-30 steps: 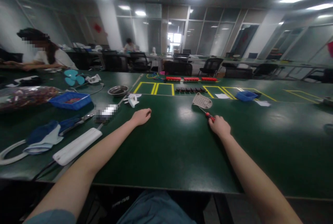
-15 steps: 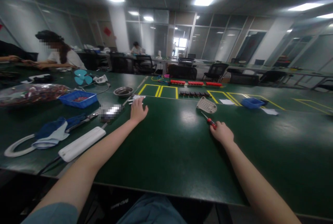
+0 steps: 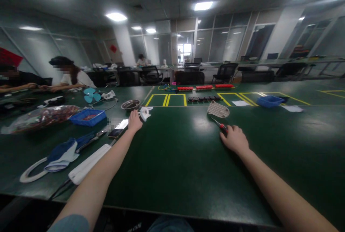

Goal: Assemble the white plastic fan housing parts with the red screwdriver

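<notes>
My right hand (image 3: 236, 139) rests on the green table, its fingers closed around the red and black handle of a screwdriver (image 3: 222, 127). The shaft points forward and left, toward a pale gridded plastic plate (image 3: 217, 109) that lies just beyond the tip. Over on the left, my left hand (image 3: 134, 121) is closed at a small white plastic part (image 3: 145, 114), which sticks out to the right of the fingers. Its exact kind is unclear, and the fingertips are partly hidden. White paper (image 3: 150, 108) and a metal bowl (image 3: 130, 104) lie just past this hand.
Left of my arm are a white power strip (image 3: 88, 163), a phone (image 3: 115, 133), a blue tray (image 3: 88, 117) and a small fan (image 3: 92, 95). Black parts (image 3: 205, 99), red parts (image 3: 204, 87) and another blue tray (image 3: 269, 101) lie farther back. Co-workers sit at the far left.
My left hand has moved slightly left and down, its spread fingers closing at the white part, which now shows beside them. My right hand still holds the screwdriver. The camera view has shifted.
</notes>
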A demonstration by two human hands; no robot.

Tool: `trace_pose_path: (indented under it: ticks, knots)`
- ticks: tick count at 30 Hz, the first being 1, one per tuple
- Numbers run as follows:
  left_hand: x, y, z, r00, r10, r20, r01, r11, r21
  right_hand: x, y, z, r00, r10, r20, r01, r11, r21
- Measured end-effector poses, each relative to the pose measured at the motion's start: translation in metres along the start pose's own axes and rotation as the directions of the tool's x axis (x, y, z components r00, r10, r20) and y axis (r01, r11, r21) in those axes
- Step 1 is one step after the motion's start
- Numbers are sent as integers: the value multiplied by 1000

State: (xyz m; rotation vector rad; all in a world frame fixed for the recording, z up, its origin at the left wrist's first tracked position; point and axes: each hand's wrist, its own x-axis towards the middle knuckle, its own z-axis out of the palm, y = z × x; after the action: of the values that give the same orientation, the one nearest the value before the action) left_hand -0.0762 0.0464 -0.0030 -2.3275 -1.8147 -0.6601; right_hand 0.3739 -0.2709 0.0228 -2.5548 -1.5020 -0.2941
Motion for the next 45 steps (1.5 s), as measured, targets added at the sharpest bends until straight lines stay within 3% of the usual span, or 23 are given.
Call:
trace_pose_path:
  ticks: [4, 9, 17, 23, 29, 37, 39, 42, 44, 45]
  knots:
    - [19, 2, 1, 997, 66, 30, -67, 997, 23, 1, 2, 0, 1000, 1, 15, -1, 1000, 26]
    - [41, 18, -3, 972, 166, 168, -175, 984, 34, 4, 4, 3, 1000, 7, 21, -8, 999, 53]
    - [43, 36, 14, 987, 95, 126, -110, 987, 115, 7, 4, 4, 998, 22, 54, -25, 997, 70]
    - [36, 40, 8, 986, 139, 88, -155, 963, 219, 9, 8, 12, 998, 8, 68, -11, 999, 50]
    - [29, 47, -4, 983, -37, 178, 5, 984, 179, 8, 9, 10, 998, 7, 69, -12, 998, 67]
    - [7, 42, -32, 983, -170, 63, 165, 984, 70, 2, 6, 2, 998, -5, 56, 2, 999, 52]
    - [-2, 58, -39, 993, -116, 17, 115, 993, 37, 1, 4, 1, 999, -2, 49, 0, 999, 40]
    - [-30, 101, -40, 991, 134, -19, -135, 991, -26, 0, 4, 1, 1000, -7, 24, 6, 1000, 16]
    - [-56, 136, -36, 914, 405, 27, -401, 911, -101, -1, 4, 2, 1000, -19, -4, 19, 1000, -1]
    - [-69, 152, -34, 835, 548, 51, -538, 832, -134, -2, 5, 3, 999, -28, -22, 28, 1000, -10]
